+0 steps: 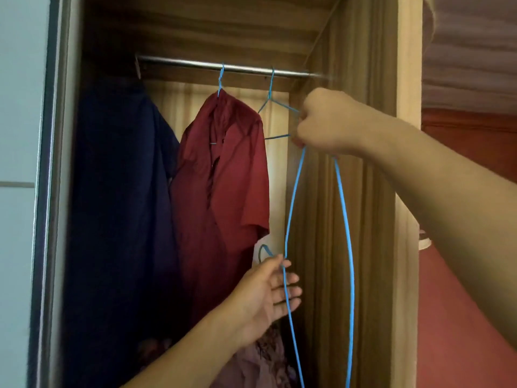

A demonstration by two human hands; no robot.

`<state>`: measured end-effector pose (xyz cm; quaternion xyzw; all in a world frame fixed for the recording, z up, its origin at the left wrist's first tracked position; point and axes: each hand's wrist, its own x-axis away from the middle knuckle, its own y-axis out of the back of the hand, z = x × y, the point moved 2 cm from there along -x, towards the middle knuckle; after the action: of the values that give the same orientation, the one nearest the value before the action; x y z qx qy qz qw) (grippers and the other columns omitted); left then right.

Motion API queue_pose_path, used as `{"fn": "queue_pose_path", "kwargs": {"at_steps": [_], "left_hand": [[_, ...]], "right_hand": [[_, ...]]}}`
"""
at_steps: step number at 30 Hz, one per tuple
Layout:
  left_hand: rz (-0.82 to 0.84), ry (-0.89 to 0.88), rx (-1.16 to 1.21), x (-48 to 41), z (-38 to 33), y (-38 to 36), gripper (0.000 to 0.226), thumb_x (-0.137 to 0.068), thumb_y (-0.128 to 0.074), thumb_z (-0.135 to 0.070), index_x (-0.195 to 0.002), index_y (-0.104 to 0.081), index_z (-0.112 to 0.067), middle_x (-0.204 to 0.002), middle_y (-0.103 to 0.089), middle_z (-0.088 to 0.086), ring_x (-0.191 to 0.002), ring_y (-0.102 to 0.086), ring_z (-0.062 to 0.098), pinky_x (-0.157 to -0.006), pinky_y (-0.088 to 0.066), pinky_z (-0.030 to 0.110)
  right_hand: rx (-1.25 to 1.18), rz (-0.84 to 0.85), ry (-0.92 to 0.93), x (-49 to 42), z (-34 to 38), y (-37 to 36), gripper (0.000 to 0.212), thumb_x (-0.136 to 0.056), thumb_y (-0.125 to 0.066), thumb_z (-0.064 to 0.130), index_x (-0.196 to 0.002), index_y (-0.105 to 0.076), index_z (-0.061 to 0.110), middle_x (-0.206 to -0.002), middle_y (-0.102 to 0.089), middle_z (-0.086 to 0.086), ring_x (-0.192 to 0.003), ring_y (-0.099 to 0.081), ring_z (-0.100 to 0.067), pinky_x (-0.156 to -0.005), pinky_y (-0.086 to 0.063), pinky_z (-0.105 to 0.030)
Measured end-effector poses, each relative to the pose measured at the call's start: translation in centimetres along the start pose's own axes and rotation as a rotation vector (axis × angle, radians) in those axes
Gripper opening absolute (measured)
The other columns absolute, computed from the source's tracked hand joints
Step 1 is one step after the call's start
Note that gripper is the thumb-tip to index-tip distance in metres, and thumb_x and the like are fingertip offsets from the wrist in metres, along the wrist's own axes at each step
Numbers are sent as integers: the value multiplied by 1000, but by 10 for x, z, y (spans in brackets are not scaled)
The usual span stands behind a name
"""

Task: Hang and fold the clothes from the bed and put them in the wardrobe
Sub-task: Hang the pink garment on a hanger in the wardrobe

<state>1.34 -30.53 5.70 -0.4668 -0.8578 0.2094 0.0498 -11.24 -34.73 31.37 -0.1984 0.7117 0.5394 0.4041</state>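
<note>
We seem to be taking blue hangers (291, 205) from the wardrobe (363, 191) rail (181, 63). The right hand (327, 121) has its fingers clamped on them. The left hand (265, 292) has its fingers apart, touching a wire. Next, unhook one carefully.

Rail (195, 64): bare metal, polished, glossy. Wardrobe (349, 191): wood-grain board, matt, streaky brown. Hanger (291, 208): thin wire w/ smooth blue plastic-looking coat, slight shine. Red shirt (229, 177): soft cloth, faint sheen, creased. Navy garment (120, 205): matt cloth. Door (19, 107): pale smooth panel, dark frame. Purple cloth (265, 359) at bottom: patterned, rougher-looking.
</note>
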Motion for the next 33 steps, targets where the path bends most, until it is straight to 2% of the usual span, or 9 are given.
{"fn": "queue_pose_path", "kwargs": {"at_steps": [8, 11, 14, 17, 20, 23, 25, 28, 33], "left_hand": [[-217, 94, 312, 34, 80, 63, 27, -100, -48, -37, -76, -47, -23, -50, -36, -7, -35, -31, 5, -34, -20, 17], [-399, 71, 250, 54, 104, 95, 28, -104, -45, -38, -80, -50, -23, -44, -28, -7, -32, -22, 2, -31, -14, 15], [-585, -43, 92, 73, 123, 126, 22, -105, -47, -32, -85, -50, -22, -47, -27, -11, -35, -20, 2, -31, -15, 16], [-752, -196, -40, 89, 129, 151, 26, -105, -48, -25, -79, -48, -22, -56, -35, -5, -44, -28, 6, -36, -22, 18], [-840, -320, -290, 101, 133, 168, 24, -105, -49, -23, -84, -59, -23, -65, -53, -4, -58, -46, 12, -53, -40, 26], [-829, -384, -506, 107, 135, 177, 22, -105, -49, -20, -86, -60, -23, -73, -58, 2, -73, -51, 18, -68, -44, 39], [-804, -372, -618, 108, 136, 182, 21, -105, -50, -19, -88, -62, -22, -80, -64, 13, -77, -57, 18, -76, -48, 42], [-774, -347, -732, 105, 134, 185, 20, -104, -49, -16, -89, -61, -20, -84, -66, 13, -79, -60, 16, -80, -50, 41], [-730, -356, -776, 92, 122, 184, 25, -105, -49, -16, -82, -56, -24, -65, -62, -20, -59, -53, -6, -60, -41, 15]], "right_hand": [[-148, 160, -4, 61, -8, -119, 33, -87, -60, 31, -76, -64, -1, -72, -50, -14, -78, -50, -35, -67, -38, -33], [-275, 231, -55, 88, -11, -175, 31, -89, -61, 35, -80, -69, 6, -85, -64, -17, -88, -61, -37, -70, -45, -34], [-466, 225, -196, 118, -9, -232, 40, -93, -58, 52, -80, -61, 15, -74, -59, -3, -81, -57, -27, -68, -37, -30], [-740, 192, -429, 158, -5, -285, 50, -97, -38, 67, -82, -50, 20, -72, -56, 2, -82, -63, -32, -72, -49, -38], [-718, 346, -560, 205, -5, -344, 61, -102, -26, 63, -96, -62, 14, -103, -68, -19, -105, -63, -41, -84, -49, -41], [-442, 749, -502, 252, -2, -387, 59, -95, -49, 57, -134, -54, 14, -131, -61, -24, -118, -60, -41, -96, -50, -41], [-380, 877, -493, 267, -1, -401, 60, -87, -63, 47, -134, -52, 13, -133, -60, -20, -117, -61, -38, -93, -52, -38], [-350, 743, -535, 257, -2, -404, 46, -92, -60, 35, -131, -54, 12, -131, -60, -21, -117, -60, -40, -92, -51, -40], [-397, 398, -580, 206, -12, -384, 46, -96, -47, 18, -141, -48, 16, -128, -50, -24, -113, -58, -47, -90, -49, -46]]}}
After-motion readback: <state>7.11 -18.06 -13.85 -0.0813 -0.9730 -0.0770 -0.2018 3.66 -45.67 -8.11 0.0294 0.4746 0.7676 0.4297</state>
